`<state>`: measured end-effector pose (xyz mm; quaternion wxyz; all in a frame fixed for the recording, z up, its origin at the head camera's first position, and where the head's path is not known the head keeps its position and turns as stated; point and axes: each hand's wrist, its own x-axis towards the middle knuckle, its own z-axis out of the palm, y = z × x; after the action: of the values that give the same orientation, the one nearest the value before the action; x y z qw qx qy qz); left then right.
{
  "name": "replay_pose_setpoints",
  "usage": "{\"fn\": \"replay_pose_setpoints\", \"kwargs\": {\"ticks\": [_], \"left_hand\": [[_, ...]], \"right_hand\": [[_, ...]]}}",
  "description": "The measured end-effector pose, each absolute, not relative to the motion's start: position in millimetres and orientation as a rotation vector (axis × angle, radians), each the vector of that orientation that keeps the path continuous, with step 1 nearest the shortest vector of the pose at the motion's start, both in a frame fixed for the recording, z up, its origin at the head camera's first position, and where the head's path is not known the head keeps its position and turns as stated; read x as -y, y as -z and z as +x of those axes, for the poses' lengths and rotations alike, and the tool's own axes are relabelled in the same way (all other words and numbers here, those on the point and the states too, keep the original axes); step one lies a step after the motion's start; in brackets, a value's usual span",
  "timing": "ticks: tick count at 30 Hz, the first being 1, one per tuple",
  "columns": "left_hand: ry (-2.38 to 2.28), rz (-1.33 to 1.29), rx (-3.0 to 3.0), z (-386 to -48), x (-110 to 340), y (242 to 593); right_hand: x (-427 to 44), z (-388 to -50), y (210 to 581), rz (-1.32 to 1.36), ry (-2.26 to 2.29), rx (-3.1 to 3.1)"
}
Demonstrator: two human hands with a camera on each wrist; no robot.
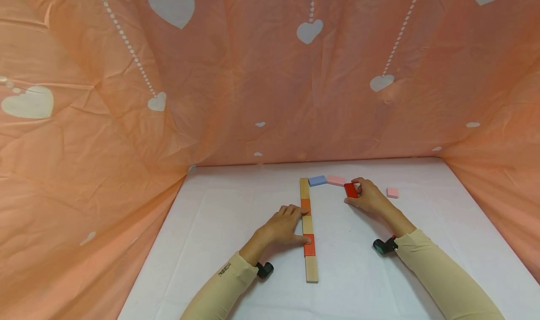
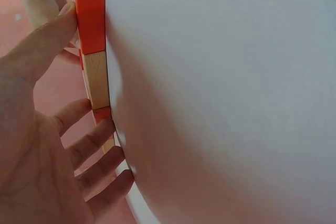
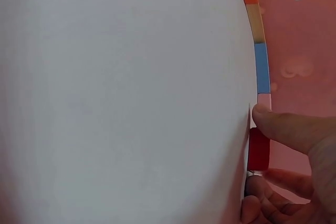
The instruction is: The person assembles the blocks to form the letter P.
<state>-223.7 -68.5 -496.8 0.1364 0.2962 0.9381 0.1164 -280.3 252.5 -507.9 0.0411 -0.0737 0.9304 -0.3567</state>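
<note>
In the head view a straight column of blocks runs toward the near edge: plain wood (image 1: 304, 189), orange (image 1: 305, 206), wood (image 1: 307, 225), red-orange (image 1: 310, 249) and wood (image 1: 311, 269). My left hand (image 1: 281, 226) lies along its left side, fingers extended, thumb and fingertips touching the blocks. From the column's far end a blue block (image 1: 317, 181) and a pink block (image 1: 336, 180) extend rightward. Beside the pink one, my right hand (image 1: 370, 198) pinches a red block (image 1: 350, 190) between thumb and fingers; the right wrist view shows this red block (image 3: 259, 149) too.
A small pink block (image 1: 392, 192) lies on the white table (image 1: 236, 189), right of my right hand. Orange cloth (image 1: 270, 85) with white hearts hangs behind and at both sides. Each wrist bears a small black camera.
</note>
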Motion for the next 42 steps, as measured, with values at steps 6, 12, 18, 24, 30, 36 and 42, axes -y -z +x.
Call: {"fn": "replay_pose_setpoints", "kwargs": {"ticks": [6, 12, 18, 24, 30, 36, 42], "left_hand": [[-0.331, 0.851, -2.710, -224.6, 67.4, 497.2], [-0.330, 0.857, -2.714, -224.2, 67.0, 495.8], [-0.317, 0.859, -2.722, -224.3, 67.9, 495.5], [-0.320, 0.867, -2.722, -225.0, 69.7, 496.7], [-0.333, 0.870, -2.713, -225.5, 70.6, 497.8], [-0.337, 0.873, -2.709, -225.1, 70.6, 498.6], [-0.350, 0.865, -2.703, -224.7, 69.9, 497.6]], "right_hand": [[-254.2, -278.3, 501.8, -0.235, 1.066, -2.853], [-262.6, -273.0, 493.4, -0.269, 1.062, -2.850], [-273.5, -258.0, 481.7, -0.317, 1.057, -2.822], [-286.4, -240.1, 472.8, -0.391, 1.018, -2.833], [-299.4, -220.4, 470.7, -0.524, 1.011, -2.837], [-311.8, -200.9, 472.7, -0.632, 1.035, -2.763], [-323.5, -183.3, 474.3, -0.663, 0.997, -2.762]]}}
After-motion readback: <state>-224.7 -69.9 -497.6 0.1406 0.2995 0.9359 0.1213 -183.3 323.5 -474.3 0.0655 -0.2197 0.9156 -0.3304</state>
